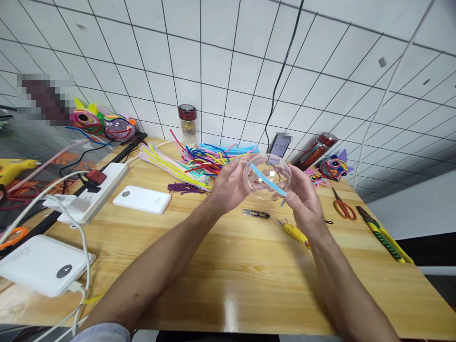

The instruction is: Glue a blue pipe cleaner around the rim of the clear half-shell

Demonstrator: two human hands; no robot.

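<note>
A clear, rounded plastic piece (265, 192) is held up above the wooden table between both hands. Across its face runs a light blue strip (269, 180), slanting down to the right. My left hand (230, 183) wraps round the left side of the clear piece, fingers partly behind it. On the right side, my right hand (304, 194) grips it, with the thumb at the lower end of the blue strip. Black thread snips (256, 213) and a yellow-handled tool (295, 232) lie on the table beneath.
Colourful fuzzy stems (174, 166) lie towards the wall, near a glass bottle (188, 126). White power banks (142, 199) and a power strip (94, 194) are at left. Orange-handled scissors (344, 208), green-yellow pliers (383, 235) and a decorated ball figure (335, 167) sit at right.
</note>
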